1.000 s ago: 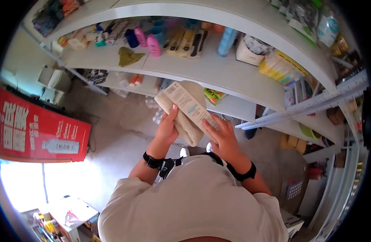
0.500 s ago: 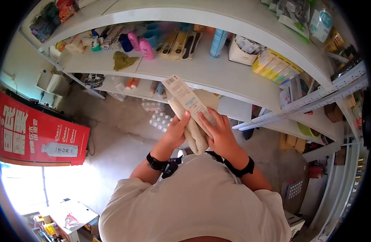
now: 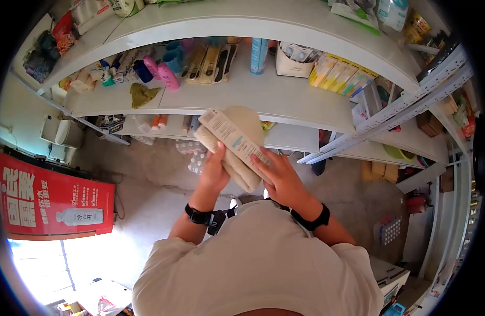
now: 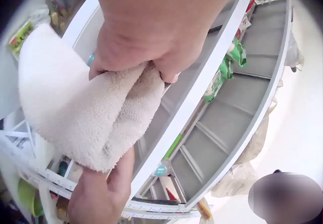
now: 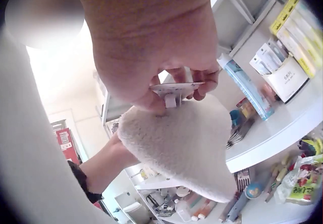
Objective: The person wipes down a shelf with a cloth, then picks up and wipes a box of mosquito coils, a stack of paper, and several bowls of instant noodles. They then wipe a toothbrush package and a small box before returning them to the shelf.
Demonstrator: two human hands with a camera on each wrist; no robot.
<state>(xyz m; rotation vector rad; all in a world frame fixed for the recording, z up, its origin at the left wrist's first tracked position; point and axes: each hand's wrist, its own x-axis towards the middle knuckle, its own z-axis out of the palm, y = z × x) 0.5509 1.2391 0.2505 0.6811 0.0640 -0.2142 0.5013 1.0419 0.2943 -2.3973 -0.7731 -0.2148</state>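
A folded cream fleecy item [image 3: 243,118] with a long printed card [image 3: 233,138] on top is held between both hands over the floor. The left hand [image 3: 214,171] grips its left side, thumb on top near the card. On the other side the right hand [image 3: 284,176] pinches the card and the item's right edge. In the left wrist view the fleecy item [image 4: 96,113] hangs from the left hand [image 4: 146,32], with the right hand [image 4: 103,193] at its lower edge. The right wrist view shows the card [image 5: 176,89] edge-on in the right hand [image 5: 156,47].
Ahead, a shelf [image 3: 216,100] bears pink bottles [image 3: 167,76], a blue can [image 3: 258,55], a white box [image 3: 294,64] and yellow packs [image 3: 340,76]. A red printed panel [image 3: 58,203] stands at left. Wrapped bottles [image 3: 196,162] lie on the floor below the shelves.
The fleecy item first tilted, showing its narrow side, and now lies flatter with its broad rounded part visible again. The head view has shifted, so the shelves sit further left. Both hands still grip.
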